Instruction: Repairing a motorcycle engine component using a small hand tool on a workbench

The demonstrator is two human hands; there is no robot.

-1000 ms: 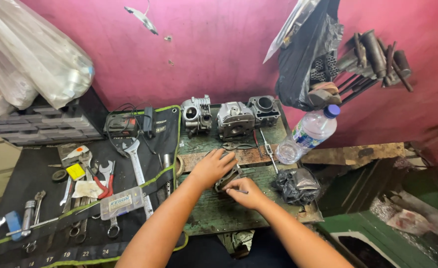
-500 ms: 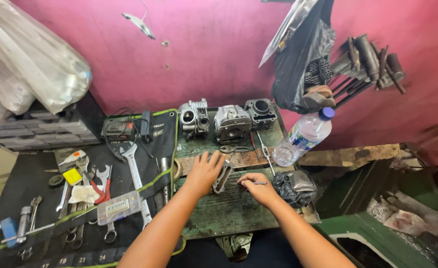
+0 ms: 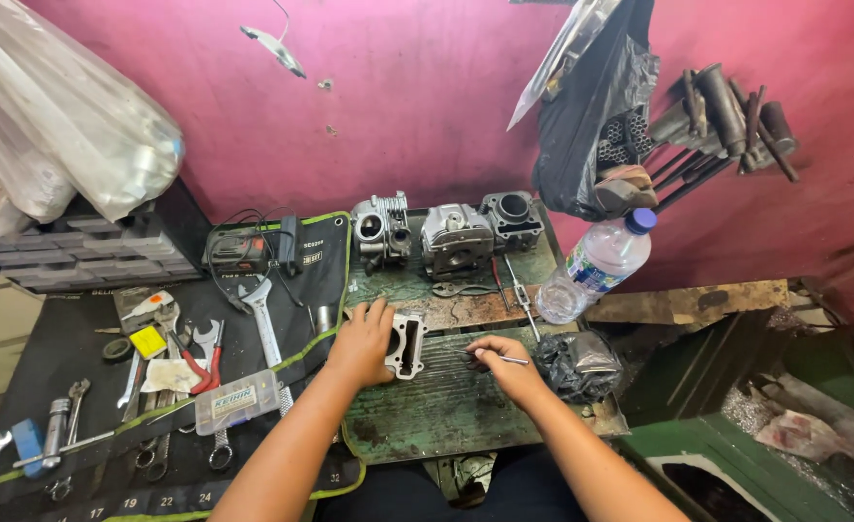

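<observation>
Head view: left hand [image 3: 364, 340] grips cylinder block [image 3: 407, 345]; right hand [image 3: 504, 367] pinches thin tool [image 3: 506, 360].

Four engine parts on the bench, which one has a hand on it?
The small silvery engine part at the front, under the left hand. The other three engine parts stand untouched in a row along the pink wall.

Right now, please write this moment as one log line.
left hand: holds metal engine part | right hand: holds thin metal tool | surface: green bench
</observation>
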